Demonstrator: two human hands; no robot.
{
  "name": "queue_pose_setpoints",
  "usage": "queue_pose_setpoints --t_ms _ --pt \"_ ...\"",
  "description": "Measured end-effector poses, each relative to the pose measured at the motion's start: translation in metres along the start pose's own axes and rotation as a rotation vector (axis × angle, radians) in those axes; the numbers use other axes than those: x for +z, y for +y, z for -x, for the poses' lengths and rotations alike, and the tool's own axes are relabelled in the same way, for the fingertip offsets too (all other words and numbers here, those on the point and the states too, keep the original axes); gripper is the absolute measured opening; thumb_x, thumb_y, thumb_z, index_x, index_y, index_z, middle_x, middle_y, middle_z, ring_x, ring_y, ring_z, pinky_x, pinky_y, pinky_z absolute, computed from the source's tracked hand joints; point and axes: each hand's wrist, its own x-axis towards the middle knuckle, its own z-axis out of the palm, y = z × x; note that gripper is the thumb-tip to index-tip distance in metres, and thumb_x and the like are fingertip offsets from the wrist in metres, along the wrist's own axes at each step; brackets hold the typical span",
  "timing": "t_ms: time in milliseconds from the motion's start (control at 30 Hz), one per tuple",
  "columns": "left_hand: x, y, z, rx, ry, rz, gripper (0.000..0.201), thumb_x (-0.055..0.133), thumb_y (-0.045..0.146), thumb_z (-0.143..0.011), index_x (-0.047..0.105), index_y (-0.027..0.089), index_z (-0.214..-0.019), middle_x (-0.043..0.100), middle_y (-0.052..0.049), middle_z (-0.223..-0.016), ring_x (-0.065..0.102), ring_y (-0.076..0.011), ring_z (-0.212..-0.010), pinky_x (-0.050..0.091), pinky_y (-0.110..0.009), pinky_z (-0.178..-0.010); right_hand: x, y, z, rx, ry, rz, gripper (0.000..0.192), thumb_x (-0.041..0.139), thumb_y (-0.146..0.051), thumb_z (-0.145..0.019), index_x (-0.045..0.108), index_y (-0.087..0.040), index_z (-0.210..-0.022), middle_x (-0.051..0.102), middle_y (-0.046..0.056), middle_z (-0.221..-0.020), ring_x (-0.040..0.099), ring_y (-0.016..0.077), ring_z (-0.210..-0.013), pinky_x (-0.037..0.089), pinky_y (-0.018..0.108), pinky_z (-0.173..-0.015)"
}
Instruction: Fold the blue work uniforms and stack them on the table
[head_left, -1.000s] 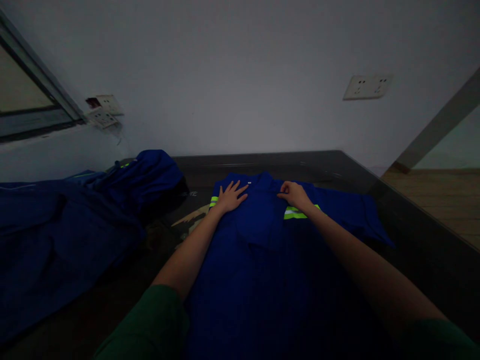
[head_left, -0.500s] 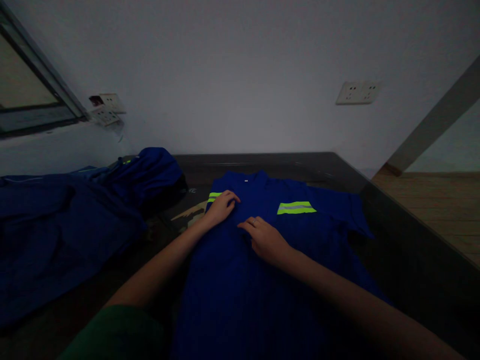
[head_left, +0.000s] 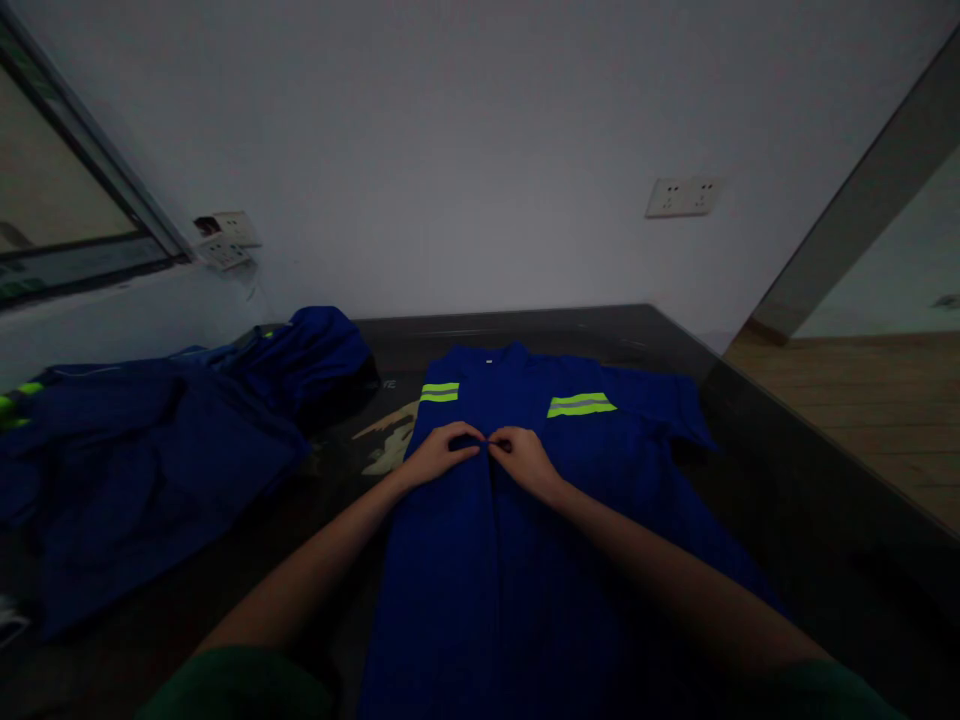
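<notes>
Head view: a blue work shirt (head_left: 525,560) with yellow reflective strips (head_left: 581,405) lies flat on the dark bench (head_left: 810,500), collar toward the wall. The left hand (head_left: 439,455) and right hand (head_left: 525,462) meet at the middle of the chest, just below the strips. Each grip is pressed together, pinching the edges of the front opening where the two sides join. The step in hand looks like closing the shirt front at that spot. The next move would likely call for both hands to slide down the opening toward the hem.

A heap of more blue clothes (head_left: 172,440) lies to the left, apart from the shirt. Wall sockets (head_left: 682,196) sit above the bench. A small white tag at the collar (head_left: 489,359) is too small to read; faint lettering on the bench by the heap is illegible.
</notes>
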Motion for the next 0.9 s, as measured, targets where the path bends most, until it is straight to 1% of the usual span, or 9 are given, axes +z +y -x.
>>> queue_pose_setpoints --t_ms 67,167,300,467,633,700,767,833,900 --pt "0.002 0.000 -0.001 0.018 0.001 -0.025 0.015 0.061 0.028 -0.086 0.066 0.018 -0.096 0.067 -0.006 -0.103 0.060 -0.0193 -0.102 0.044 -0.034 -0.095 0.003 0.007 0.005 -0.078 0.028 0.006 0.012 0.059 -0.015 -0.085 0.070 -0.016 -0.091 0.070 0.006 -0.097 0.062 0.0172 -0.093 0.045 0.028 -0.085" --pt "0.005 0.000 -0.002 0.033 0.003 -0.059 0.013 0.061 0.028 -0.086 0.064 0.019 -0.094 0.067 -0.005 -0.101 0.060 -0.0189 -0.100 0.043 -0.033 -0.094 0.003 0.016 0.016 -0.123 0.083 0.120 0.018 0.068 -0.017 -0.080 0.068 -0.014 -0.098 0.067 0.008 -0.103 0.057 0.0212 -0.100 0.045 0.033 -0.091" --pt "0.006 -0.002 -0.005 0.028 -0.002 -0.091 0.012 0.060 0.028 -0.086 0.062 0.019 -0.093 0.065 -0.004 -0.099 0.059 -0.0189 -0.099 0.043 -0.033 -0.092 0.000 0.012 0.024 -0.147 0.080 0.212 0.009 0.061 -0.014 -0.085 0.068 -0.016 -0.090 0.066 0.006 -0.098 0.057 0.0196 -0.096 0.046 0.032 -0.087" --pt "0.010 -0.005 -0.008 0.025 -0.008 -0.141 0.011 0.058 0.029 -0.088 0.061 0.020 -0.093 0.064 -0.004 -0.099 0.058 -0.0185 -0.100 0.043 -0.034 -0.094 0.001 0.004 0.026 -0.216 0.022 0.307 0.017 0.054 -0.015 -0.090 0.071 -0.017 -0.091 0.066 0.007 -0.098 0.056 0.0188 -0.095 0.046 0.032 -0.086" --pt "0.017 -0.006 -0.005 0.052 0.029 -0.260 0.015 0.059 0.034 -0.088 0.062 0.020 -0.094 0.062 -0.006 -0.105 0.056 -0.0205 -0.106 0.042 -0.038 -0.099 0.001 0.016 0.036 -0.247 -0.015 0.318 0.025 0.050 -0.014 -0.091 0.072 -0.019 -0.103 0.066 0.008 -0.109 0.057 0.0213 -0.102 0.045 0.035 -0.089" --pt "0.019 -0.005 -0.003 0.053 0.066 -0.316 0.022 0.059 0.036 -0.088 0.061 0.022 -0.105 0.058 -0.008 -0.119 0.052 -0.0225 -0.116 0.040 -0.040 -0.103 -0.004 0.020 0.041 -0.222 -0.001 0.262 0.029 0.048 -0.012 -0.092 0.070 -0.018 -0.109 0.066 0.009 -0.112 0.057 0.0208 -0.105 0.045 0.035 -0.091" --pt "0.021 -0.005 -0.002 0.026 0.084 -0.365 0.038 0.060 0.038 -0.087 0.054 0.023 -0.122 0.049 -0.010 -0.136 0.043 -0.0248 -0.130 0.035 -0.042 -0.109 -0.010 0.020 0.040 -0.190 0.031 0.189 0.030 0.045 -0.013 -0.092 0.068 -0.018 -0.111 0.067 0.008 -0.111 0.058 0.0194 -0.105 0.045 0.032 -0.093" --pt "0.022 -0.007 -0.003 -0.026 0.058 -0.404 0.056 0.060 0.042 -0.086 0.044 0.022 -0.136 0.038 -0.013 -0.148 0.031 -0.0266 -0.140 0.028 -0.045 -0.114 -0.014 0.016 0.034 -0.152 0.057 0.131 0.026 0.045 -0.015 -0.093 0.067 -0.018 -0.107 0.068 0.007 -0.108 0.059 0.0189 -0.103 0.045 0.031 -0.090" --pt "0.022 -0.009 -0.005 -0.081 0.009 -0.427 0.069 0.060 0.046 -0.085 0.034 0.019 -0.144 0.031 -0.015 -0.153 0.024 -0.0273 -0.143 0.023 -0.046 -0.116 -0.015 0.010 0.022 -0.097 0.046 0.100 0.019 0.050 -0.017 -0.092 0.065 -0.018 -0.102 0.068 0.006 -0.100 0.061 0.0184 -0.095 0.045 0.029 -0.082"
